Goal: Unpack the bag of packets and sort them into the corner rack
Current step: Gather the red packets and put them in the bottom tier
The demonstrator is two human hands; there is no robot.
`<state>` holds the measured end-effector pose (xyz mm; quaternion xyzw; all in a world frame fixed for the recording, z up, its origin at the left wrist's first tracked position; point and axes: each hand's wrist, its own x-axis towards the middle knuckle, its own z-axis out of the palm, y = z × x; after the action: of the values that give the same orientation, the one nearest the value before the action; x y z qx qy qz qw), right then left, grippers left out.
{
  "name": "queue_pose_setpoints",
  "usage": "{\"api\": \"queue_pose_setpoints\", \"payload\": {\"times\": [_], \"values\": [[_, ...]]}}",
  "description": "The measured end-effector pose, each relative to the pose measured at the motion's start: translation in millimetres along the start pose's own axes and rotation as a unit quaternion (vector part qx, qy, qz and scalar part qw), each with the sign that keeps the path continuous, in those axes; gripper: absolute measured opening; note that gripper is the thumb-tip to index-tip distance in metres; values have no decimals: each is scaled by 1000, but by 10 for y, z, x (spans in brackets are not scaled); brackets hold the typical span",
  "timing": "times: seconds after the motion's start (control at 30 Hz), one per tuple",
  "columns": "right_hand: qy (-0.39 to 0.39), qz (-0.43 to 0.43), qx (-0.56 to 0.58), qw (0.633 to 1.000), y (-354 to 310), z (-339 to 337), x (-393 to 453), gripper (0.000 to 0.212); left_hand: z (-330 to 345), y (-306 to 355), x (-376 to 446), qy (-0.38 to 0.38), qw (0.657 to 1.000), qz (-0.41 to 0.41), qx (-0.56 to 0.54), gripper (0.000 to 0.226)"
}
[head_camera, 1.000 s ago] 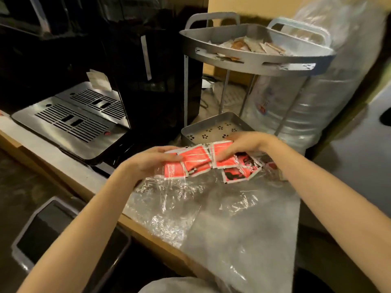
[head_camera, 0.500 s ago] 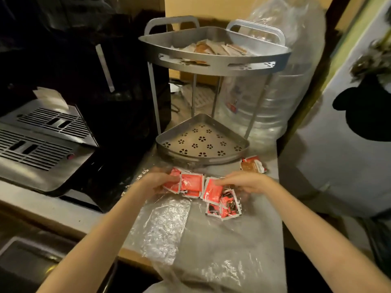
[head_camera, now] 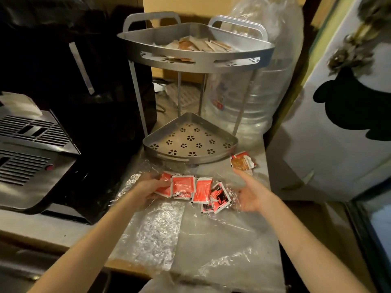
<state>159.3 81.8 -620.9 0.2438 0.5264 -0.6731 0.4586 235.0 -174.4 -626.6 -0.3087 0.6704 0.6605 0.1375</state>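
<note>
Several red packets [head_camera: 191, 190] lie fanned out on a clear plastic bag [head_camera: 160, 231] spread over the counter. My left hand [head_camera: 148, 188] grips the left end of the red packets. Just right of the pile, my right hand [head_camera: 250, 192] is open, palm turned inward, holding nothing. A lone orange-and-white packet [head_camera: 242, 162] lies on the counter beside the corner rack. The grey two-tier corner rack stands behind the pile. Its lower tray [head_camera: 211, 158] holds nothing, and its upper tray [head_camera: 203, 60] holds several pale and brown packets.
A black coffee machine [head_camera: 38, 144] with a metal drip grille stands at the left. A large clear water jug [head_camera: 260, 98] wrapped in plastic sits behind the rack on the right. A white door [head_camera: 330, 157] with black shapes borders the counter's right edge.
My right hand has let go of the red packets and moved right, opening. The view has shifted, showing more of the rack and counter. My left hand keeps its hold.
</note>
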Motion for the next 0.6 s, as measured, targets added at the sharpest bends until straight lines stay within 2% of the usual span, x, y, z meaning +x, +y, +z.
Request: {"api": "queue_pose_setpoints", "payload": {"times": [0.13,0.23,0.33,0.47,0.53,0.6], "values": [[-6,2,105,994,156,-19,-63,70,-22,7,31,-5,1000,9,20,18],[-2,-1,138,990,227,-46,-83,67,-13,-12,35,2,1000,10,-2,11],[-14,-9,143,990,268,-26,-100,74,-32,-22,49,-2,1000,13,-18,13],[-16,-20,54,998,308,2,-126,85,-29,-48,62,-9,1000,23,-4,13],[-21,-33,-11,999,293,55,-163,74,-34,-46,82,-14,1000,22,9,13],[-2,-57,-64,996,262,132,-193,50,-31,-37,95,-14,1000,14,24,14]]}}
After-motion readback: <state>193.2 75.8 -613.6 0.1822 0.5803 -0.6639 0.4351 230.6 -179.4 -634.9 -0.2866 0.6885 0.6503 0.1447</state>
